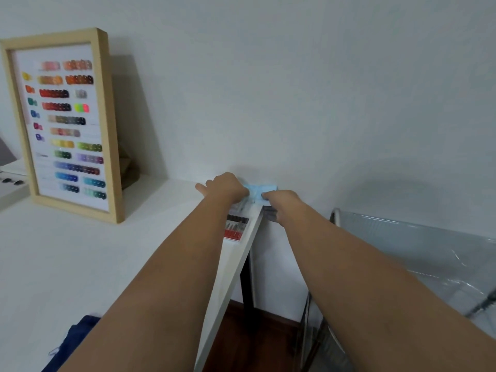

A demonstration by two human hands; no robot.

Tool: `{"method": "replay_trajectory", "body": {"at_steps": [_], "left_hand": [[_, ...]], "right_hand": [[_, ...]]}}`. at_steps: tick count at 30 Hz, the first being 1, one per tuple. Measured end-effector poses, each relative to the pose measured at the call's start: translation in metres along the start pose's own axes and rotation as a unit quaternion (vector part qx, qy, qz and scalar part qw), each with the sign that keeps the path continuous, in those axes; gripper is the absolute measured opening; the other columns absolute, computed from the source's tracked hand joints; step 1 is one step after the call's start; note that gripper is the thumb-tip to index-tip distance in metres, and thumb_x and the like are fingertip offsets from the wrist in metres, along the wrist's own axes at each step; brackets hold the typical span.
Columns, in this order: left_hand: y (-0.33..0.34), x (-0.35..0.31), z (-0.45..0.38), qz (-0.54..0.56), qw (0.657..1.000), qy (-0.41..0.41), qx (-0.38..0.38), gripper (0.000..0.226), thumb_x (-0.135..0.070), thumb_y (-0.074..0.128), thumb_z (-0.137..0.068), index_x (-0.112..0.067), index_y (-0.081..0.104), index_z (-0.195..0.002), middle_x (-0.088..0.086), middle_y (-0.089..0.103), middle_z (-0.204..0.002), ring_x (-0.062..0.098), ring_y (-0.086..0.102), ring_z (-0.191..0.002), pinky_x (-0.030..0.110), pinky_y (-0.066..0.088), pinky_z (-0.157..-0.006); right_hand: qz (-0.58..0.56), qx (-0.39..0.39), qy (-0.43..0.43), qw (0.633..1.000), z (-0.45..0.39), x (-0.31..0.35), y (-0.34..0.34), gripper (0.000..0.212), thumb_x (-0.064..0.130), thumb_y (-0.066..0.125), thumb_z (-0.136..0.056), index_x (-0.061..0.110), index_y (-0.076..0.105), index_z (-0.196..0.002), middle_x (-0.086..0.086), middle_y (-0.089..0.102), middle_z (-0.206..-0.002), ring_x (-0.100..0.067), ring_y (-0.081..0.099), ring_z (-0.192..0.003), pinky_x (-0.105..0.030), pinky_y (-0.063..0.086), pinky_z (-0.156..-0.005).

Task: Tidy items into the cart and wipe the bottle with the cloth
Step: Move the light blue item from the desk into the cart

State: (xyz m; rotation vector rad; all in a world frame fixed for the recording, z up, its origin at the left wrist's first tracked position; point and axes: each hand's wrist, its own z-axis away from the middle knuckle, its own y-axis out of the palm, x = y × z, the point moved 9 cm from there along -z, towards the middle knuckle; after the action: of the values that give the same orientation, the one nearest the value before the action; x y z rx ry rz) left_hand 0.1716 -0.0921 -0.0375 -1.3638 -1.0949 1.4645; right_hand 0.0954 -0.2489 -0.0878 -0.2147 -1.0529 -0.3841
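Both my arms reach to the far right corner of the white table (80, 259). A light blue cloth (259, 189) lies there against the wall. My left hand (224, 187) rests on its left end, index finger stretched out to the left. My right hand (279, 201) pinches its right end near the table's edge. A small box of red and dark drill bits (236, 227) lies just in front of the hands, partly hidden by my left forearm. The cart (418, 253), with a clear plastic top, stands to the right of the table. No bottle shows.
A wooden-framed colour sample board (64, 124) leans on the wall at the back left. A dark blue fabric item (72, 342) lies at the table's near edge. Small dark objects (10, 181) sit on a tray at far left. Brown floor shows between table and cart.
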Motion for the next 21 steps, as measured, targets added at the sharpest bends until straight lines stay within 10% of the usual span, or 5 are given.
{"method": "replay_trajectory", "body": {"at_steps": [4, 9, 17, 21], "left_hand": [[0.003, -0.015, 0.008, 0.011, 1.0, 0.014, 0.023, 0.024, -0.044, 0.063, -0.069, -0.024, 0.052, -0.076, -0.003, 0.057, -0.08, 0.024, 0.051, -0.092, 0.044, 0.022, -0.087], [0.004, -0.03, 0.021, 0.013, 0.999, 0.027, 0.035, 0.025, -0.045, 0.062, -0.069, -0.024, 0.051, -0.076, -0.004, 0.057, -0.081, 0.023, 0.052, -0.095, 0.042, 0.019, -0.083], [-0.013, -0.044, 0.031, 0.154, 0.985, 0.075, 0.032, 0.024, -0.038, 0.063, -0.078, -0.022, 0.047, -0.068, 0.0, 0.053, -0.076, 0.018, 0.048, -0.071, 0.037, 0.027, -0.079], [-0.025, -0.046, 0.04, 0.4, 0.909, 0.081, 0.083, 0.029, -0.031, 0.071, -0.085, -0.012, 0.054, -0.099, 0.008, 0.061, -0.103, 0.021, 0.059, -0.083, 0.034, 0.051, -0.076]], "right_hand": [[-0.119, -0.024, 0.067, 0.99, 0.007, -0.006, -0.01, 0.008, 0.004, 0.055, -0.09, 0.001, 0.058, -0.097, -0.019, 0.063, -0.117, -0.032, 0.065, -0.105, -0.039, 0.056, -0.085], [-0.16, -0.037, 0.072, 0.984, 0.015, -0.003, -0.016, 0.031, 0.01, 0.047, -0.094, 0.004, 0.049, -0.063, -0.011, 0.059, -0.079, -0.03, 0.062, -0.11, -0.038, 0.049, -0.097], [-0.229, 0.027, -0.001, 0.973, 0.025, 0.011, -0.012, 0.02, 0.011, 0.046, -0.096, 0.009, 0.052, -0.115, -0.011, 0.055, -0.086, -0.031, 0.067, -0.081, -0.047, 0.054, -0.074], [-0.279, 0.082, -0.047, 0.956, 0.042, 0.032, -0.015, 0.025, 0.013, 0.045, -0.098, 0.007, 0.05, -0.122, -0.012, 0.059, -0.089, -0.034, 0.066, -0.091, -0.044, 0.053, -0.08]]}}
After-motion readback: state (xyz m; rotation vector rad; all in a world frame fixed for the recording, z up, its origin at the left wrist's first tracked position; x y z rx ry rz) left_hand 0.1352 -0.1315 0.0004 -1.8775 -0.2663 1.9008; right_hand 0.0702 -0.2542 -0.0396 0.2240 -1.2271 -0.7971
